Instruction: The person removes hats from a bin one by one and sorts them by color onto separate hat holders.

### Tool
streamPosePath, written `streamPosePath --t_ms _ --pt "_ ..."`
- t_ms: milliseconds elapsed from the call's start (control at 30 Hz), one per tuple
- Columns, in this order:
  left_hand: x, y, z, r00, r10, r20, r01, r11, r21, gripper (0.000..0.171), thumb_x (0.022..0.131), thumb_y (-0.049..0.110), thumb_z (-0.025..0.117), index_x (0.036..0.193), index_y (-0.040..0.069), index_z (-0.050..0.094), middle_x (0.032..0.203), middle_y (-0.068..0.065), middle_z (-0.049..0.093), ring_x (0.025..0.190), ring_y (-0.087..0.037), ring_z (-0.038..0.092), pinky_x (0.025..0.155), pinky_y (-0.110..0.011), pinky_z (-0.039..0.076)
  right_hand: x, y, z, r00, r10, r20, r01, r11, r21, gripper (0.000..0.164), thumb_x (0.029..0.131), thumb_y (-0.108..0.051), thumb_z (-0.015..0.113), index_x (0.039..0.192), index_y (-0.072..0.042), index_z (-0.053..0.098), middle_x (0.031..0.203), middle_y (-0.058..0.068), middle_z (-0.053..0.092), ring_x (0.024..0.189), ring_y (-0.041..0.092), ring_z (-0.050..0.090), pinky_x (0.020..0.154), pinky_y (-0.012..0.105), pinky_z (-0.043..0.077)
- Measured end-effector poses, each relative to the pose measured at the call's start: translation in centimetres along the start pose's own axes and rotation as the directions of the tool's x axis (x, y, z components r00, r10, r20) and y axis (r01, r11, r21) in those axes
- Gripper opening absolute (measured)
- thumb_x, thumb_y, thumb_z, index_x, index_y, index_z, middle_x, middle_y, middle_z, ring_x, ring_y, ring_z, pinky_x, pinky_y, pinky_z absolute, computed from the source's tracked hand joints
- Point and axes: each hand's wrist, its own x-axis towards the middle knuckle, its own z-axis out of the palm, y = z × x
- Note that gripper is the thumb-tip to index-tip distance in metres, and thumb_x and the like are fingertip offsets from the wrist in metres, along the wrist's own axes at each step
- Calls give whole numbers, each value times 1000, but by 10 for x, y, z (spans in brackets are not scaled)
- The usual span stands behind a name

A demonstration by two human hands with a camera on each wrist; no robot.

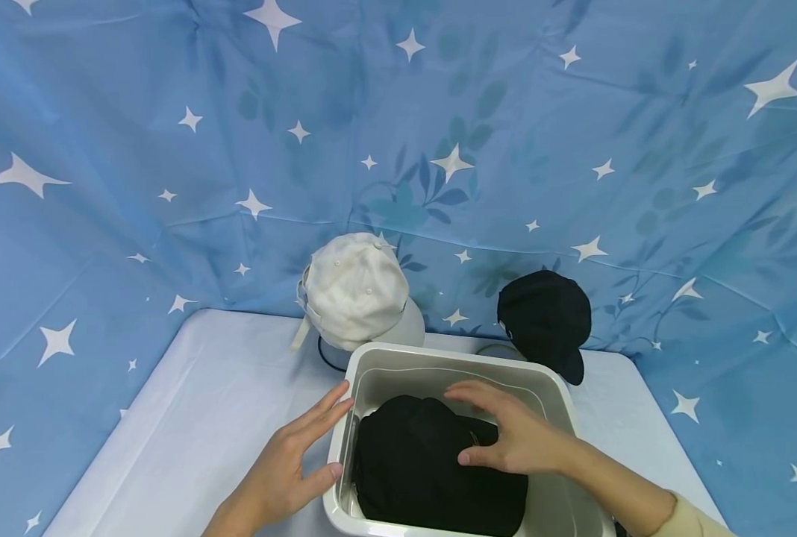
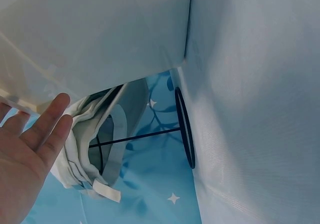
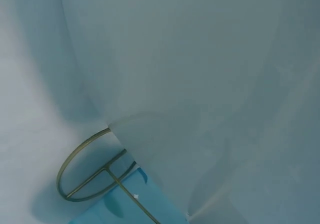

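Observation:
A light grey plastic bin (image 1: 455, 355) stands at the front of the white table, with a black cap (image 1: 405, 462) lying inside it. My left hand (image 1: 291, 455) is at the bin's left rim, fingers extended and thumb apart; the left wrist view shows the hand (image 2: 30, 154) beside the bin's outer wall (image 2: 100, 34). Over the bin's inside hovers my right hand (image 1: 506, 429), its fingers spread and slightly bent above the black cap, holding nothing. The right wrist view shows the bin's outside wall (image 3: 190, 84) but not the hand.
Behind the bin, a cream cap (image 1: 354, 287) sits on a stand with a black ring base (image 2: 185, 129). Another black cap (image 1: 546, 317) hangs at the back right, near a brass-coloured wire stand (image 3: 82, 146). A blue starry cloth (image 1: 398, 112) encloses the white table (image 1: 190, 418).

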Motion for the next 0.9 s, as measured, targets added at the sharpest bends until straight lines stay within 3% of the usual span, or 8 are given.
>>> streamPosePath --t_ms 333,600,900 --pt "-1 -1 1 1000 -12 6 12 1000 -1 70 90 14 68 156 5 48 166 -13 38 146 -23 47 113 -28 42 2 3 5 999 -22 28 21 999 43 72 86 -39 87 145 -11 56 141 -2 59 123 26 61 100 44 55" --pt "0 -1 0 1000 -8 6 8 1000 2 71 90 15 68 158 9 47 166 -13 38 146 -23 47 113 -29 42 2 2 10 999 -3 45 2 1000 29 71 84 -40 88 144 -17 57 141 -6 59 119 19 61 99 41 55" --pt "0 0 0 1000 -24 10 24 1000 8 72 90 15 68 159 12 47 166 -13 39 145 -25 48 112 -30 44 4 -1 14 997 46 69 -44 999 -27 71 83 -45 88 144 -23 58 145 -9 57 127 16 58 107 48 49"
